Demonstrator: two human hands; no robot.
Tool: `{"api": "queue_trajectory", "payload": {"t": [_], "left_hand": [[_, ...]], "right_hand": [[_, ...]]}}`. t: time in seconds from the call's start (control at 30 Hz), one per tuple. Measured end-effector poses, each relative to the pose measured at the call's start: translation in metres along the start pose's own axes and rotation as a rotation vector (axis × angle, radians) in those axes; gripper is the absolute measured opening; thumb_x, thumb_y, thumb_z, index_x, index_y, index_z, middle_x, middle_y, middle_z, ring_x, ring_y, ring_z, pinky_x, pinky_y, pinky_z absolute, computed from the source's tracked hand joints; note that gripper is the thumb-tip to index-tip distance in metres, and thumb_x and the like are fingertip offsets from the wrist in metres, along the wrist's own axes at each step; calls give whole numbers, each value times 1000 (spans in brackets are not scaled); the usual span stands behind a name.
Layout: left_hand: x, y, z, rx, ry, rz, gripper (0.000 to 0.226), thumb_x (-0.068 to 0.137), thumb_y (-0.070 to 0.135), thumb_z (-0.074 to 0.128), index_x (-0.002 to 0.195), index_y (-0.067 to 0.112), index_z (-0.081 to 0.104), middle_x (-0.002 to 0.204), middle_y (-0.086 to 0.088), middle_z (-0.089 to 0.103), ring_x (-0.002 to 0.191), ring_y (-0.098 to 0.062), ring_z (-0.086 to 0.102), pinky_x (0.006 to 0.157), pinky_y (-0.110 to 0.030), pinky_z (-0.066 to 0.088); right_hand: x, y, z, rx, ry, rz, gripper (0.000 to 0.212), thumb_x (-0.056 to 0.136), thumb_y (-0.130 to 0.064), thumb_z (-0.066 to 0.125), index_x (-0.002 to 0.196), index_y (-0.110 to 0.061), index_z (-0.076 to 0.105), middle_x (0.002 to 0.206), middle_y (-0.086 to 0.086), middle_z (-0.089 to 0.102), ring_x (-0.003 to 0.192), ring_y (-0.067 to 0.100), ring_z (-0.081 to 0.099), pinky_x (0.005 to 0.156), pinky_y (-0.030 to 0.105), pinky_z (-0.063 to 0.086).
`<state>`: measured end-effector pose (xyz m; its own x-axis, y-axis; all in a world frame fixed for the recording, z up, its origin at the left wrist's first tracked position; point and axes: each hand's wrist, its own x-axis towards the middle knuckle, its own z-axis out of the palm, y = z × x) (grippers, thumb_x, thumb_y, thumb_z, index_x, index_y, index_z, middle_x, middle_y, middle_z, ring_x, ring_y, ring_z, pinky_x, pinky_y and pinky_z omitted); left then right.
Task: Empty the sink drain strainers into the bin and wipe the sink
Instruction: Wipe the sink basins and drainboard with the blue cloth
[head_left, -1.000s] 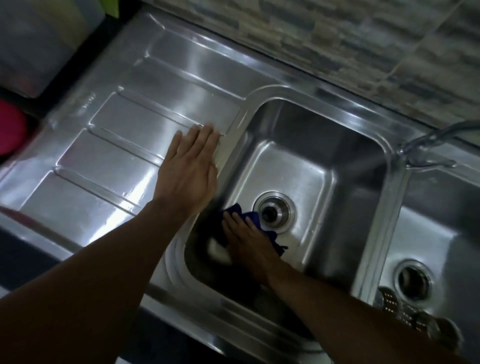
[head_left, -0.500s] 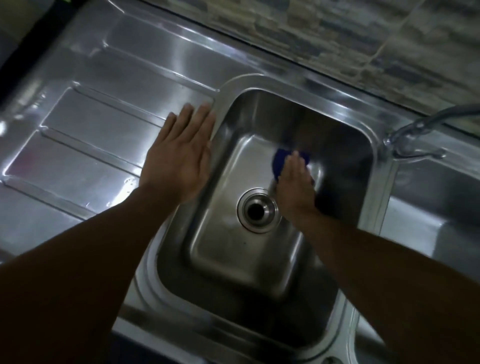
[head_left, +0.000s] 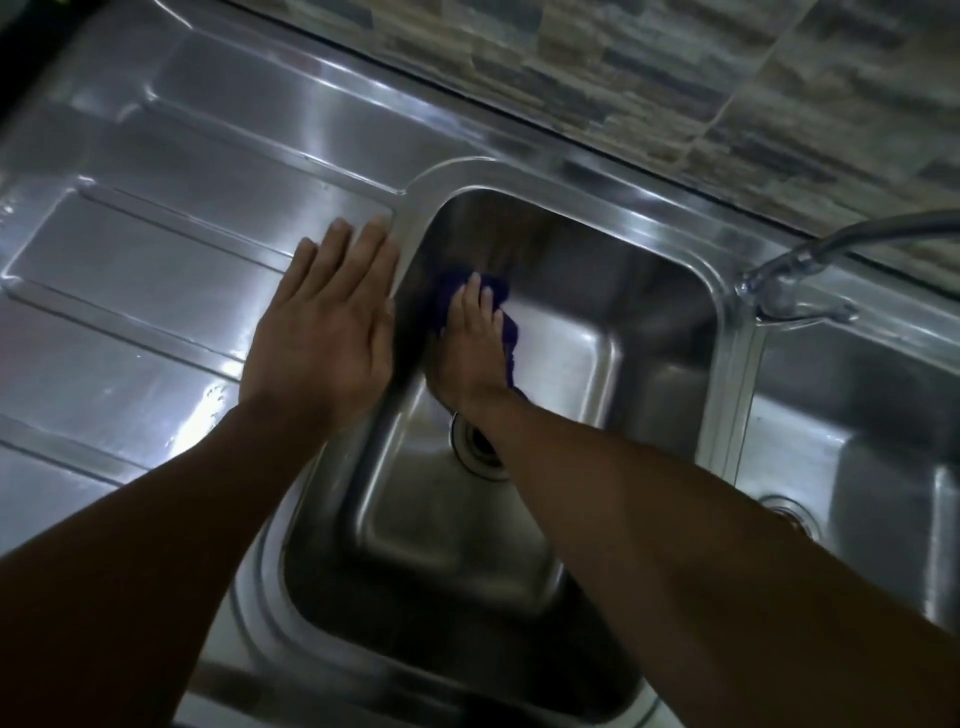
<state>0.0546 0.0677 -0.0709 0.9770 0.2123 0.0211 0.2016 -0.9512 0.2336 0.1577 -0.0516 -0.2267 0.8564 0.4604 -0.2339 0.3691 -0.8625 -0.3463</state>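
While the left hand (head_left: 322, 332) lies flat, palm down, on the drainboard (head_left: 156, 260) at centre-left of the frame, fingers straight & close together, its inner edge sits right at the rim of the centre basin (head_left: 561, 358). It grips nothing.

Right hand (head_left: 470, 353): inside the same basin, upper-left corner, fingers extended & pressed onto a dark blue cloth (head_left: 449, 291). The cloth is bunched under palm & fingers, showing past the fingertips and along the hand's right side. It lies against the basin's left wall, approx. where wall meets floor. The fingers are not curled round it.

Drain (head_left: 475, 452): centre of basin floor, just below the right wrist, partly hidden by the forearm. Cannot tell whether a strainer sits in it.

Second basin (head_left: 857, 415): right edge of frame, separated by a narrow steel divider. Its drain ring (head_left: 784, 512) is partly visible beside the right forearm.

Faucet (head_left: 810, 254): upper right, base on the ledge behind the divider, spout running off the frame's right edge. Tiled wall (head_left: 675, 78): across the top. Lighting is dim, w/ glare on the drainboard.
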Motion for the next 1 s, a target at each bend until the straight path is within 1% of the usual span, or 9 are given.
{"api": "queue_trajectory", "payload": {"t": [0.17,0.23,0.3,0.4,0.5,0.67,0.77,0.9,1.0], "left_hand": [[0,0,-3,-11,-8,-2,59,103,34,21,157,12,24,166,-5,15,155,-25,8,126,-46,10],[0,0,-4,-19,-7,1,58,103,33,23,157,12,24,166,-5,16,155,-25,9,126,-45,9],[1,1,-4,-8,-5,-4,58,103,33,23,157,12,25,166,-4,17,155,-26,11,126,-45,9],[0,0,-4,12,-1,-1,59,102,33,24,157,13,25,166,-4,17,154,-26,12,126,-44,9],[0,1,-5,11,3,0,59,102,32,26,157,12,25,166,-5,18,154,-27,13,126,-44,10],[0,0,-3,22,8,8,58,102,31,26,157,11,25,166,-6,19,154,-27,13,126,-44,10],[0,0,-2,29,6,10,58,102,31,25,157,11,25,165,-7,20,154,-28,14,126,-44,11],[1,-2,-3,4,-11,1,60,103,35,21,158,13,22,166,-6,18,154,-27,12,126,-45,10],[1,-3,-3,22,-17,4,59,104,37,20,158,14,21,166,-6,16,155,-25,9,126,-44,8]], "right_hand": [[4,52,-15,-133,-63,-203,76,94,-6,45,158,-7,5,167,9,-6,154,28,0,126,45,12],[-9,78,-18,-189,-9,-114,70,98,-7,39,158,-4,3,167,13,-7,154,30,-1,126,45,9],[-32,94,-18,-193,76,101,64,103,-11,32,157,0,0,165,20,-7,154,35,-1,126,46,4],[-63,93,-19,-92,157,380,65,103,-14,35,156,1,2,164,24,-1,153,37,2,125,45,4],[-104,78,-8,-65,176,395,64,99,-9,30,157,0,4,165,22,1,154,36,3,125,45,7],[-118,67,-3,12,136,412,67,101,-12,40,159,-5,8,167,13,2,154,32,1,125,46,5],[-83,65,-13,-16,99,326,65,102,-18,38,159,-7,8,167,10,4,154,30,1,125,45,5],[-21,51,-24,-25,-42,33,60,104,-18,36,159,-8,12,167,9,2,154,30,3,125,45,7],[-13,30,-16,3,-129,-129,59,104,-17,37,158,-9,15,167,7,4,154,31,3,125,47,8]]}}
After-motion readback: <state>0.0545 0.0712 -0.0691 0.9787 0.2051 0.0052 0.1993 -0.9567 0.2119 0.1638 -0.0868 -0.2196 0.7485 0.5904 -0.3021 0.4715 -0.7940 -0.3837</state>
